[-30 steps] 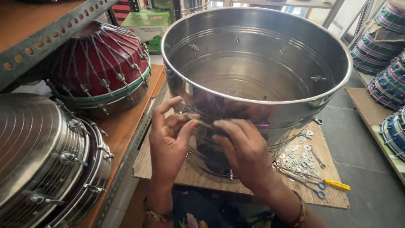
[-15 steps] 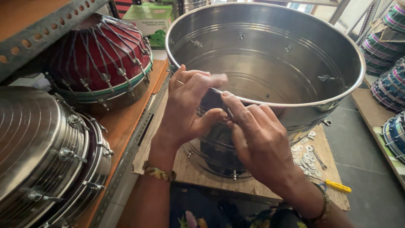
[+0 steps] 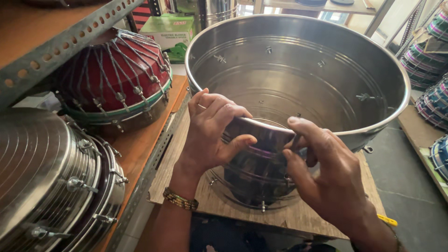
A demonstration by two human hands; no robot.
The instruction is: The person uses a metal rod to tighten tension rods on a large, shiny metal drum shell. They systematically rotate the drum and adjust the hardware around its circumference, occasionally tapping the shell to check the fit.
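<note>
A large shiny steel drum shell stands open-topped on a wooden board, with bolts through its wall. My left hand grips the near rim, fingers curled over the edge and thumb on the outside. At the same stretch of rim my right hand presses against the outer wall, its thumb and fingers pinching something too small to make out.
A red drum laced with cord sits on the orange shelf at left. Steel drums lie on their sides below it. A green box is behind. Striped drums stack at right. A yellow-handled tool lies on the board.
Both hands have risen from the shell's outer wall to its near rim. The view has moved closer and now looks down into the shell.
</note>
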